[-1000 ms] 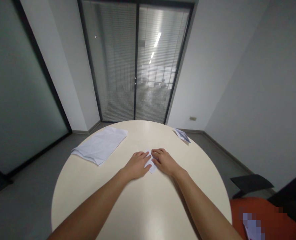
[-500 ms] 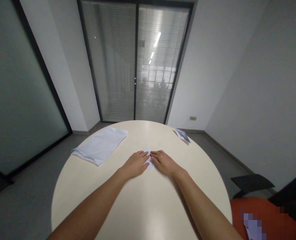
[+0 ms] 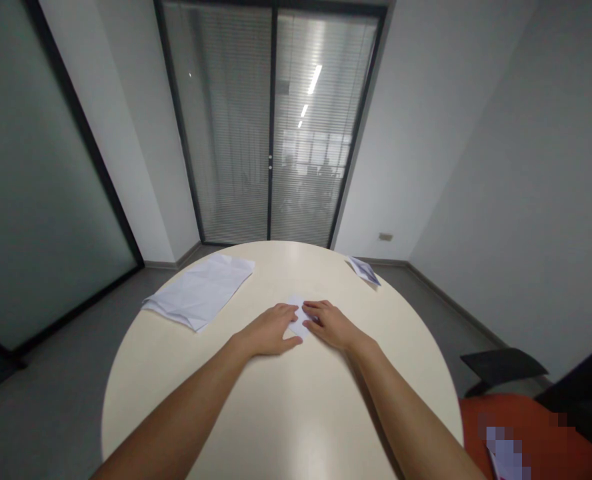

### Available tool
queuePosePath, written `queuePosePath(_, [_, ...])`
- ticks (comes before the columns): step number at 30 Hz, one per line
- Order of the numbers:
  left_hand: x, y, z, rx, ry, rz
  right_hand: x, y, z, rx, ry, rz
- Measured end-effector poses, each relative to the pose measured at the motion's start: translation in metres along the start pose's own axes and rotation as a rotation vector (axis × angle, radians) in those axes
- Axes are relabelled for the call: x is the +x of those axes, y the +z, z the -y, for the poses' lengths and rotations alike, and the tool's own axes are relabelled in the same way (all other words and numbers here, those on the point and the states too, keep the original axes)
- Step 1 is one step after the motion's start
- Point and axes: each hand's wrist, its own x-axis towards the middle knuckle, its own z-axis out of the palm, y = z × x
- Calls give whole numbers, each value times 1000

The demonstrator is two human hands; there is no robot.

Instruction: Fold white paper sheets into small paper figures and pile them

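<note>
I see bare table (image 3: 276, 413) all along the near side and outward of both arms, open for a hand to slide. Far left, the creased sheets (image 3: 201, 290) lie flat and low. At the far right rim a small folded paper (image 3: 363, 269) sits well apart. The left hand (image 3: 269, 330) and right hand (image 3: 331, 325) nearly meet, leaving little gap.

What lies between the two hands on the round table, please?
A small folded white paper, touched by left hand and right hand; head view.

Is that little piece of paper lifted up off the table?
No, the small folded paper lies flat on the round table, pressed down by the left hand and right hand.
</note>
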Motion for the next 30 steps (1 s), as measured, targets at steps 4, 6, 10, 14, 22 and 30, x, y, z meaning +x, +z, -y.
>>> queuePosePath(4, [0,0,0,41,-15,-11,-1,0,0,-1,2,9])
queuePosePath(6, [1,0,0,47,-16,-15,-2,-1,0,9,3,20])
queuePosePath(10, [1,-1,0,40,-17,-8,-2,-7,-1,61,16,49])
queuePosePath(14, [0,-1,2,41,-21,-4,-3,-12,-5,99,-47,84])
queuePosePath(22, [1,0,2,66,-19,40,-5,4,-3,-18,131,103])
queuePosePath(30, [2,-8,-9,30,62,91,8,7,-5,-73,6,-21])
